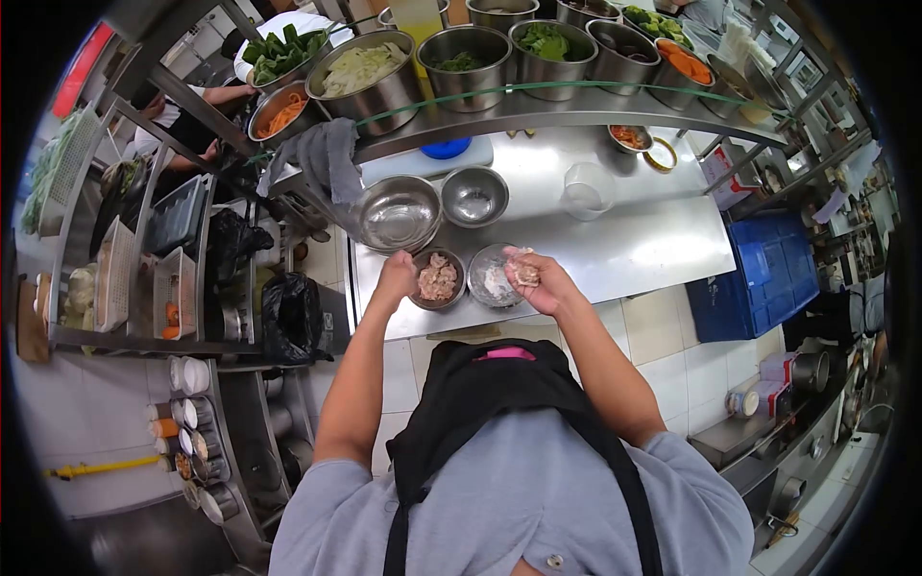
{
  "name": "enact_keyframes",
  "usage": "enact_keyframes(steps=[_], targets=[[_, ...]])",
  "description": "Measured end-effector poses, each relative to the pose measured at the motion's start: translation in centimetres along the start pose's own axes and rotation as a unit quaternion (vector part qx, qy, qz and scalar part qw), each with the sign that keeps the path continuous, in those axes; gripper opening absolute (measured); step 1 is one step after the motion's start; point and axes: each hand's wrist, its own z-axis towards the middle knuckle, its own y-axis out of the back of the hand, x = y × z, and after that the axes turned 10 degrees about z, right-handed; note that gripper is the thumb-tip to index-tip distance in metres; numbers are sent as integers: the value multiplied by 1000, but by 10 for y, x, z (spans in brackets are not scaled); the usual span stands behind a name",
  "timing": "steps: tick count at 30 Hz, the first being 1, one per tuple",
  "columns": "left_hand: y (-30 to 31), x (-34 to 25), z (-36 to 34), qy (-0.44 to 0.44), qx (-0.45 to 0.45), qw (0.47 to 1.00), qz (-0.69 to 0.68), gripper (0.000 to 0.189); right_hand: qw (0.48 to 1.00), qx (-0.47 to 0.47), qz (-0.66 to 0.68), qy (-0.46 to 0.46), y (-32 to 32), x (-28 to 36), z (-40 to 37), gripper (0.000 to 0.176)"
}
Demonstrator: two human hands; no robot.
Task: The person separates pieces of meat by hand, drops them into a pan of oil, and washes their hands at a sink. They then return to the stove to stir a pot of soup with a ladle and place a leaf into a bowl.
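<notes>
My left hand [397,279] is closed at the left rim of a small metal bowl [465,278], which holds pieces of raw meat [439,276]. Just right of that bowl stands another bowl [480,294] with white powder [497,282] in it, looking like flour. Over its right edge, my right hand [547,285] is curled, palm up, round a powder-coated piece of meat [524,274]. White powder also clings to the fingers. Behind these bowls are a wide metal bowl [400,213] and a smaller metal bowl [475,197], both without visible food.
A steel shelf [576,95] above the counter carries several metal containers of cut vegetables. On the steel table [634,235] are a clear plastic container [588,190] and a small bowl of orange food [629,139]. A grey cloth [331,158] hangs at left; a blue bin [754,274] stands right.
</notes>
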Motion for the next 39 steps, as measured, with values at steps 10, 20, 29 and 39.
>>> enact_keyframes(steps=[10,20,29,39], targets=[[-21,12,3,-196,-135,654,718,23,996,-23,92,1,8,-6,-7,29],[-70,-1,-18,-112,-239,619,740,29,991,11,132,15,10,-6,-16,31],[-217,-26,-46,-422,-68,731,532,32,984,114,135,1,-14,-14,-10,46],[-187,-11,-12,-238,-116,865,427,18,991,73,92,61,-8,-10,-10,40]])
